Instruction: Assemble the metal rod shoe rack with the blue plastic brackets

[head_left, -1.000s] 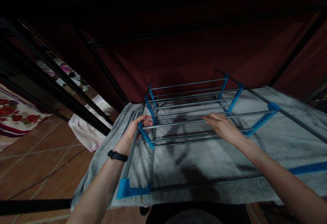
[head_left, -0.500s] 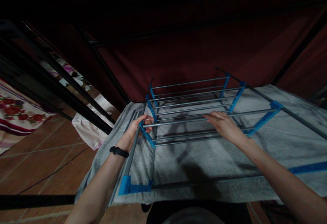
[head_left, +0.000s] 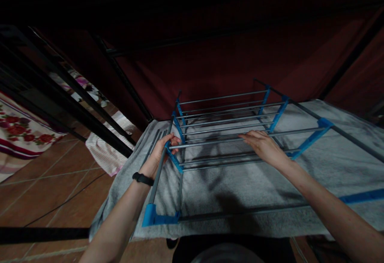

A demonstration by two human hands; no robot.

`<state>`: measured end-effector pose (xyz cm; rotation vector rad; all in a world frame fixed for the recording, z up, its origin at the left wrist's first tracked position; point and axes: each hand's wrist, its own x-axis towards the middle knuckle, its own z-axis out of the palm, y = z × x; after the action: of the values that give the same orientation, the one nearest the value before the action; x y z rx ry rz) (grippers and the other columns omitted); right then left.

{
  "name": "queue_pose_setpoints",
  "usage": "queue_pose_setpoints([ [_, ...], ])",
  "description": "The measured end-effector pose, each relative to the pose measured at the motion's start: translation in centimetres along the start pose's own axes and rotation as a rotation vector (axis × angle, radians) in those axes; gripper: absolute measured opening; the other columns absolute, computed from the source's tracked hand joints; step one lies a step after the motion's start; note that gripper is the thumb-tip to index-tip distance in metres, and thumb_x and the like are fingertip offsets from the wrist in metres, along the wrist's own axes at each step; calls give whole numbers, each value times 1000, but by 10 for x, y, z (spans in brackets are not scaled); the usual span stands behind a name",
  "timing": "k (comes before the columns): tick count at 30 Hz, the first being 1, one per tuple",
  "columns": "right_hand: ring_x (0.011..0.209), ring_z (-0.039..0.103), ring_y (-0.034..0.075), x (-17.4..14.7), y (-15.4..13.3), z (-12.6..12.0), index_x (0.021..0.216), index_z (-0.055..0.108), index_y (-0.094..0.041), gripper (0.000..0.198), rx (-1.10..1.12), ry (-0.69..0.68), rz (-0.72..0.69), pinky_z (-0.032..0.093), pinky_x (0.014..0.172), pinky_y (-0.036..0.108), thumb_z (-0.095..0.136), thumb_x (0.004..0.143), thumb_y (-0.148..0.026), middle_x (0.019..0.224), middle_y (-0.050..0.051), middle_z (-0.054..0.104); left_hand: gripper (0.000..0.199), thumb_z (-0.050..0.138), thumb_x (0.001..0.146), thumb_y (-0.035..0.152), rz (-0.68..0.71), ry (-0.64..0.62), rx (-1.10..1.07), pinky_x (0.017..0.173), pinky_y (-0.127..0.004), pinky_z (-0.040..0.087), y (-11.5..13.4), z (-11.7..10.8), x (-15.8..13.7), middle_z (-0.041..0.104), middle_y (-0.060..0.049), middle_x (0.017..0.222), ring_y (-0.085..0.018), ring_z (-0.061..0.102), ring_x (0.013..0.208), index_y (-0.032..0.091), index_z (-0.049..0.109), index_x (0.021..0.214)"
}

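A rack (head_left: 231, 122) of grey metal rods and blue plastic brackets lies on a grey blanket. My left hand (head_left: 163, 147), with a dark band on its wrist, is closed around the left side pole beside a blue bracket (head_left: 174, 161). The fingers curl behind the pole, so their tips are partly hidden. Over the middle of the rack, my right hand (head_left: 259, 143) pinches a crosswise rod (head_left: 210, 143) between thumb and fingers. Nearer to me, a blue corner piece (head_left: 150, 215) joins the left pole to the front of the frame.
Loose grey rods (head_left: 156, 141) lie on the blanket (head_left: 207, 195) left of the rack. Black metal bars (head_left: 69, 103) and a dark red fabric wall (head_left: 210, 67) enclose the far side. Down at left are a tiled floor (head_left: 60, 199) and a striped cloth (head_left: 108, 147).
My left hand and the rack's near left corner appear slightly farther right, with a small shift of view. Both hands keep their holds on the rack.
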<state>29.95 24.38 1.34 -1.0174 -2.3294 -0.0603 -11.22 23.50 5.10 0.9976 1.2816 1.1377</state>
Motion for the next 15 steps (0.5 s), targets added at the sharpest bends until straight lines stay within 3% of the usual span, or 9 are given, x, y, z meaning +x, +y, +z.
queue_pose_setpoints([
  [15,98,68,25,0,3,-1,133,71,-26,38,-5,-1,-17,54,88,40,46,104,-22,108,9,73,33,61,82,49,12,41,-10,41,-25,36,-2,-1,3,58,-4,56,-13,51,48,17,68,75],
])
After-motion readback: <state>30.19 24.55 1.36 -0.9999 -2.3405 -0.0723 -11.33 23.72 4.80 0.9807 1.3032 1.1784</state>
